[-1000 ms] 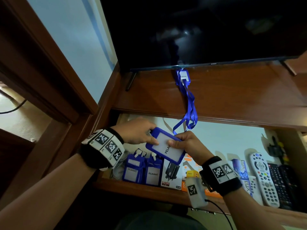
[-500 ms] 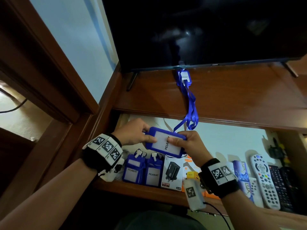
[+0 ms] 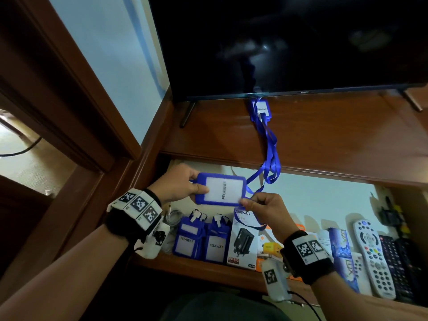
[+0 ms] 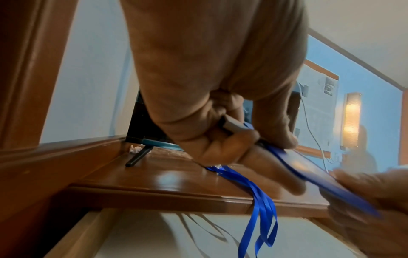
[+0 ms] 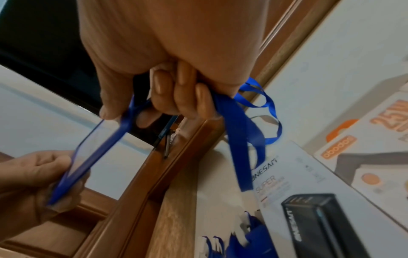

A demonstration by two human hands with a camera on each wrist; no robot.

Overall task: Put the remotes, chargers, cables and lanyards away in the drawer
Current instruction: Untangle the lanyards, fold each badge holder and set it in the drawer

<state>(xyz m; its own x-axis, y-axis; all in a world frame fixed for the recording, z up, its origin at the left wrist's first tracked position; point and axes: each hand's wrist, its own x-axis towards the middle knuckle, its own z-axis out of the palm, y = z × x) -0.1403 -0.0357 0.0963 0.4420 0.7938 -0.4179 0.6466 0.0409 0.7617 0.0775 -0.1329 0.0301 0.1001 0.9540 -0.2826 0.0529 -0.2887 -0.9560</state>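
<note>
Lifted and levelled since a second ago, your blue badge sits above the drawer, left hand pinching one edge, right hand pinching the other. Only the right-wrist view shows its strap clamped under your curled fingers.

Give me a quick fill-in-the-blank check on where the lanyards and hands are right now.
1. Both hands hold a blue badge holder printed with the word ____.
2. A second lanyard lies on the shelf top just under the ____.
3. The number of blue badge holders already standing in the drawer is ____.
4. The white remote lies toward the drawer's ____ end.

Missing words: PELAWAT; television; two; right
</note>
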